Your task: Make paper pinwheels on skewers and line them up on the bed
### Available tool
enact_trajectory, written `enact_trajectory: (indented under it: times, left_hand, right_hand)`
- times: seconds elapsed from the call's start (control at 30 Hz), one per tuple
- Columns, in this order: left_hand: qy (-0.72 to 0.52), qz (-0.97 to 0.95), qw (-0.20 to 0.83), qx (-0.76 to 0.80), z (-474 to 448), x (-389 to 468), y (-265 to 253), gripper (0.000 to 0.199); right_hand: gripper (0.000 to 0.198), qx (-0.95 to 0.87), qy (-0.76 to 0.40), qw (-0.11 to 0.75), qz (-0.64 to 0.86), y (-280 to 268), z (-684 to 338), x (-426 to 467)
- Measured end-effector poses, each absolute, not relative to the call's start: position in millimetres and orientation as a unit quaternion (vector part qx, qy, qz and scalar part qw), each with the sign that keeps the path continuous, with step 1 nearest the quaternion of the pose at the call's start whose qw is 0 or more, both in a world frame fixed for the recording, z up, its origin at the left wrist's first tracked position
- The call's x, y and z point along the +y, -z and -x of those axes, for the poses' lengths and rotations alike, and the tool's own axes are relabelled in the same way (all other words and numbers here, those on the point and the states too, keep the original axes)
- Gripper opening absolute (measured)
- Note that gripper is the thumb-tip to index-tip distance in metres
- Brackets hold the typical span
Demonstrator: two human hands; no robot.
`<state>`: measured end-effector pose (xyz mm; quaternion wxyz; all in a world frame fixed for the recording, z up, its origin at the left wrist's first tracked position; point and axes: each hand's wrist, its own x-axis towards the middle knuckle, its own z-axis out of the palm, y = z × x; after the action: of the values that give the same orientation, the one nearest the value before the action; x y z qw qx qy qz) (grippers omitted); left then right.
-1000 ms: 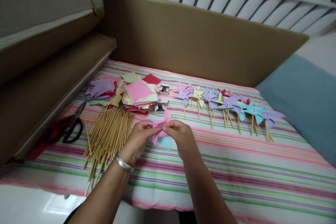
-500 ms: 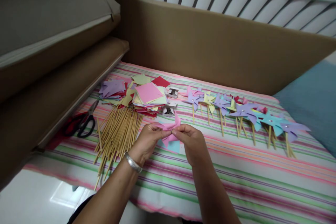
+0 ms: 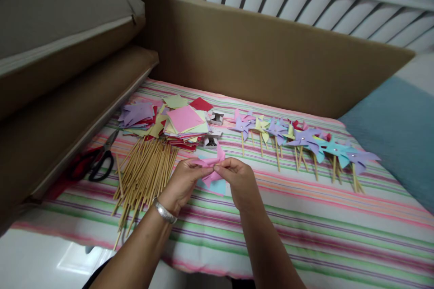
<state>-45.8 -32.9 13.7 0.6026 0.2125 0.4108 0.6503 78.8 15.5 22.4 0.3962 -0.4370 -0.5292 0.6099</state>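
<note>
Between my two hands is a pink paper pinwheel (image 3: 219,153), its points folded in toward the middle. My left hand (image 3: 186,178) pinches it from the left, thumb at the centre. From the right, my right hand (image 3: 240,178) grips it too, with thumb and fingertips meeting the left thumb. Whether a pin sits under the thumbs is hidden. A light blue paper square (image 3: 219,187) lies on the striped cloth just below the pinwheel. Left of my left hand spreads a heap of thin wooden sticks (image 3: 145,176).
Stacked paper squares (image 3: 185,118) and cut paper pieces (image 3: 135,114) lie behind the sticks. Two small open boxes (image 3: 217,118) stand beside them. Black-handled scissors (image 3: 101,165) rest at left, near stacked cushions (image 3: 84,90). Several finished pinwheels (image 3: 307,140) line the right side.
The whole scene has shifted slightly left in view as the head turned. Both hands still hold the pink pinwheel in nearly the same pose.
</note>
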Motion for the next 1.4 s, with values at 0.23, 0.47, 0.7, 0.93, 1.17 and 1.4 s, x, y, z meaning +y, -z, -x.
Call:
enact_trajectory:
  times: [0.23, 0.47, 0.7, 0.93, 1.17, 1.4]
  left_hand:
    - [-0.650, -0.219, 0.599, 0.413, 46.7, -31.9, -14.9, 0.017]
    - [-0.633, -0.239, 0.604, 0.422, 47.7, -30.9, -10.9, 0.019]
    - [-0.656, -0.208, 0.580, 0.435, 55.0, -30.2, -14.7, 0.026]
    - [-0.665, -0.218, 0.566, 0.436, 57.0, -30.9, -9.5, 0.024]
    - [-0.651, -0.235, 0.577, 0.434, 50.0, -30.3, -8.5, 0.025]
    - [-0.684, -0.231, 0.530, 0.445, 72.7, -31.0, -14.3, 0.030]
  right_hand:
    - [0.013, -0.579, -0.561, 0.399, 0.437, -22.7, -76.9, 15.6]
    - [0.018, -0.621, -0.536, 0.392, 0.416, -33.1, -75.6, 8.9]
    - [0.052, -0.600, -0.549, 0.402, 0.420, -36.2, -78.5, 10.5]
    - [0.023, -0.605, -0.549, 0.363, 0.447, -31.2, -77.0, 13.4]
    - [0.019, -0.626, -0.550, 0.344, 0.433, -29.3, -80.4, 13.2]
    - [0.024, -0.614, -0.534, 0.356, 0.460, -27.5, -82.4, 17.0]
